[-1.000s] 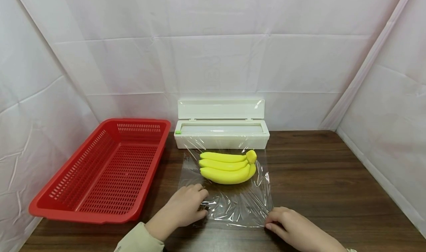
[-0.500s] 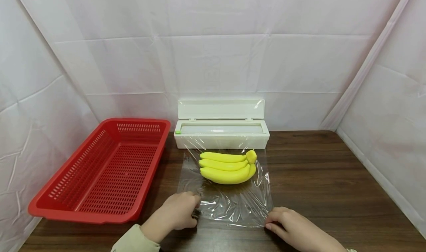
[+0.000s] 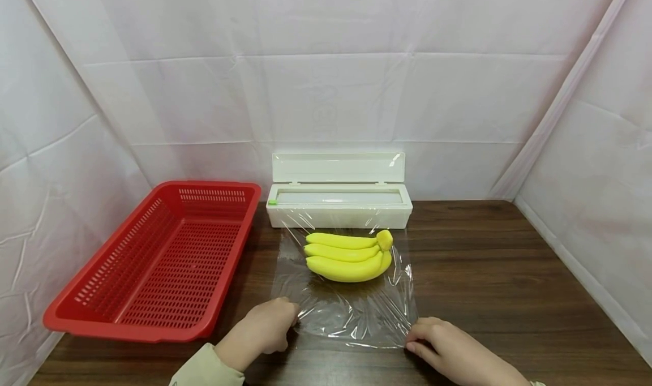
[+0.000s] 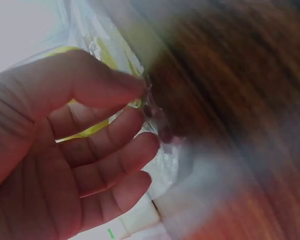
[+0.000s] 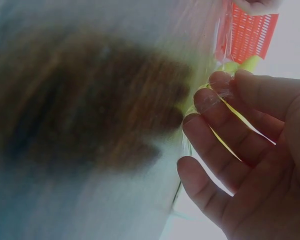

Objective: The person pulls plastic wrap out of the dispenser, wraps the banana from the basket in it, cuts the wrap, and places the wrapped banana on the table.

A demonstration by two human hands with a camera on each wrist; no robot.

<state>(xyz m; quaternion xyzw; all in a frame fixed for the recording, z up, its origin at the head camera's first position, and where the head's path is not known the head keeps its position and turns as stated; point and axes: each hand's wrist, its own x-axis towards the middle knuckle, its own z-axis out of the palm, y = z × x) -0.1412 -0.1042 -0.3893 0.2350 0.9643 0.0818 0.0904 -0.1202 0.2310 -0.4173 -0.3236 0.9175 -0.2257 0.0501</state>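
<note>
- The left hand (image 3: 265, 332) pinches the near-left corner of the cling film (image 3: 351, 312) between thumb and forefinger, at about 7 o'clock from the bananas (image 3: 348, 256)
- The right hand (image 3: 448, 349) pinches the near-right corner (the wrist view shows film caught at its fingertips (image 5: 217, 97)), at about 5 o'clock
- The sheet lies flat on the bench (image 3: 484, 273) with the bananas resting on its far half; nothing is folded over them yet, so I judge the wrapping barely begun
- At 12 o'clock the white film dispenser (image 3: 338, 205) stands with its lid up; the film looks uncut from it, which may hinder lifting the sheet
- At 9 o'clock sits a red basket (image 3: 163, 261), holding nothing
</note>
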